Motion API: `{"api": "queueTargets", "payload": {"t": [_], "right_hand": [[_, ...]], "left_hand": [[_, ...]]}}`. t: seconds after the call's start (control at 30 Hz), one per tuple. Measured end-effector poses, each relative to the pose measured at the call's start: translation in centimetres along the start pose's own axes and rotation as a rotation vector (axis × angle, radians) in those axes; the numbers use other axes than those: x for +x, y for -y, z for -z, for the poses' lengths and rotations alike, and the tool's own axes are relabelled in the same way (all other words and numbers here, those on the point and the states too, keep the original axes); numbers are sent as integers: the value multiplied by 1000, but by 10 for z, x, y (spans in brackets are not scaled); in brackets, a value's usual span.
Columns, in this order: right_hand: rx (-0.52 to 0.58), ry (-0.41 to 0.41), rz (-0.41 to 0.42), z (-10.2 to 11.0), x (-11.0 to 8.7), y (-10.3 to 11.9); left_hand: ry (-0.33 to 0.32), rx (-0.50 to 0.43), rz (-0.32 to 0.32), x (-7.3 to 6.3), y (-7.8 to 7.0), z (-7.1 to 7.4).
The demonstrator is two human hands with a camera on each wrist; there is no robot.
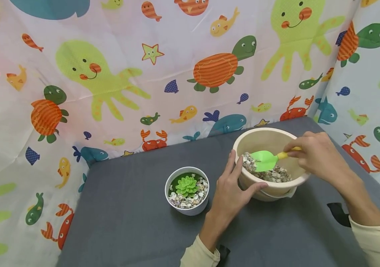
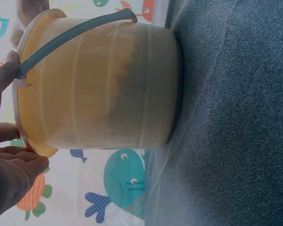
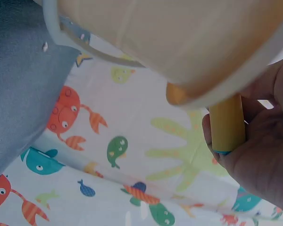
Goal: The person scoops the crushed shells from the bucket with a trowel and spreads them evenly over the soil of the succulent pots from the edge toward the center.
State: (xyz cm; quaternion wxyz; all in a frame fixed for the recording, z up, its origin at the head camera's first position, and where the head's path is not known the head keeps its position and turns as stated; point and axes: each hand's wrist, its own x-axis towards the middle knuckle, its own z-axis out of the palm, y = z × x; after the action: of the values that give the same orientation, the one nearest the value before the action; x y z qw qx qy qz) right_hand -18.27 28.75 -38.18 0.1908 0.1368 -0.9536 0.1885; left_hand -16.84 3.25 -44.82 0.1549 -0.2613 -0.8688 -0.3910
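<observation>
A cream bucket stands at the right of the grey cloth, with shell bits heaped inside. My left hand grips its near-left rim, thumb and fingers on either side of the edge. In the left wrist view the bucket shows its folded-down carrying handle. Over the shell bits, my right hand holds a toy shovel by its yellow grip. The green blade lies in the bucket against the shells. Fingers wrap the yellow grip in the right wrist view.
Left of the bucket, a white pot holds a green succulent and shell bits around it. Grey cloth covers the table. A sea-animal curtain hangs behind and along the sides. One small pale fragment lies on the cloth.
</observation>
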Motion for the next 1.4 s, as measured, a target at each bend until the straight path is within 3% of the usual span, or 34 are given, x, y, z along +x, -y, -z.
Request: {"api": "queueTargets", "payload": {"t": [0.17,0.43,1.03,1.4], "right_hand": [[44,-14,-64,10,-7,1],[10,-67,-66,22,-13,-2],[13,-101,-131,41,-21,10],[3,-172,-37,54,-23,20]], "left_hand": [[-15,-1,6,-3,2,-1],[-29,-12,16,-3,2,0],[16,-30,34,-1,0,2],[67,42,21,3,3,14]]}}
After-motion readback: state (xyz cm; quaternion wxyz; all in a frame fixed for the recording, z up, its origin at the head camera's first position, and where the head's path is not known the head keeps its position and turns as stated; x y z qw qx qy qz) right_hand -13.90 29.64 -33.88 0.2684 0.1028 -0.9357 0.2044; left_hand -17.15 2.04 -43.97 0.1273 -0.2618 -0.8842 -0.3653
